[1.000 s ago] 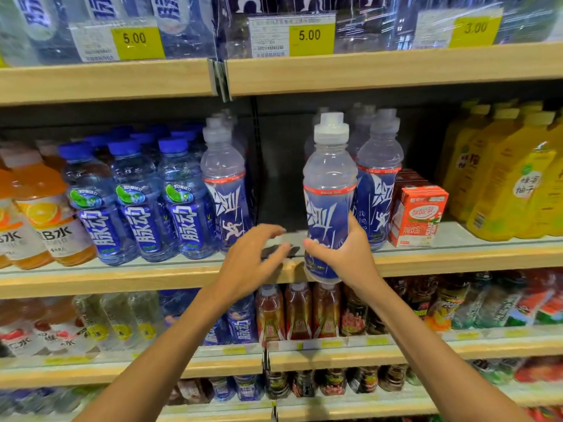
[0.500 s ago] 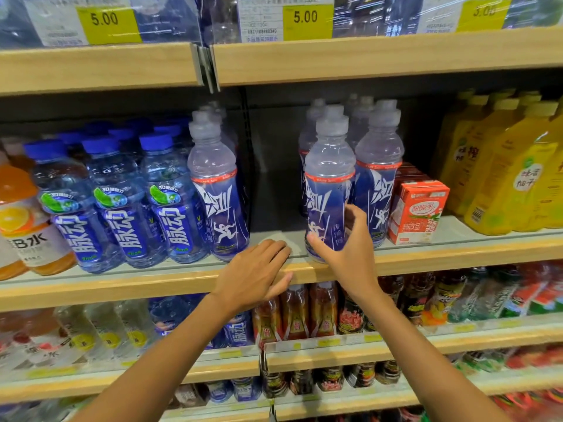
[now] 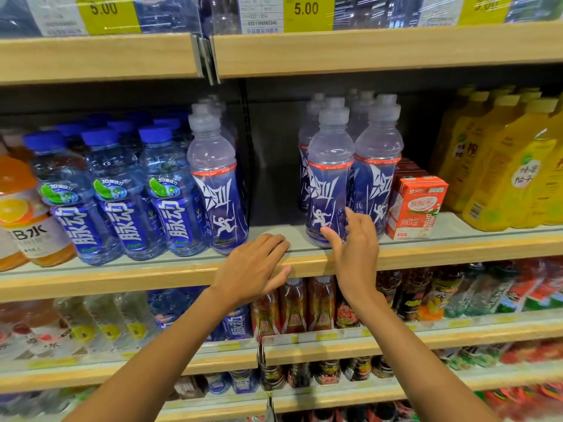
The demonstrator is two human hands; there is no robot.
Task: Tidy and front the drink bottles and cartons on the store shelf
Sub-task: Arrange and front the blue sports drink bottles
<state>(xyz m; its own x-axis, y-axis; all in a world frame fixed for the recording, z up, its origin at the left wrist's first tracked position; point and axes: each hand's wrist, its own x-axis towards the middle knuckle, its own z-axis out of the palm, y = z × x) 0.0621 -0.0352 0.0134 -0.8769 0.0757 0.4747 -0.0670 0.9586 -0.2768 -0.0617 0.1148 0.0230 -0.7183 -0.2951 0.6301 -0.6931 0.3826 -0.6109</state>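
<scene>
Middle shelf [image 3: 457, 249]: a smooth pale grey deck with a light wood-grain front lip.

The front bottle [image 3: 330, 166] stands upright at the front edge of the deck, just right of a bare gap. It is clear, ribbed plastic with a rounded shoulder, a narrow waist and a frosted grey sport cap. A glossy blue wrap with white lettering and a red band covers its lower half. A matching bottle [image 3: 377, 166] stands just beside it on the right, with more of the same behind.

My right hand [image 3: 355, 254] is spread and loosely cupped at the front bottle's base. The thumb lies against the front of the wrap and the nearly straight fingers against its right side. I cannot tell whether they press.

My left hand [image 3: 253, 269] lies flat, palm down, on the wooden lip before the gap. Its fingers are straight and close together.

The carton [image 3: 416, 205], a red and white cardboard box, stands right of the bottles. The yellow bottles [image 3: 511, 166] beyond it have flat-sided shoulders.

Left of the gap stands another sport-cap bottle [image 3: 213, 184], then the blue-capped bottles [image 3: 122, 193] of dimpled clear plastic.
</scene>
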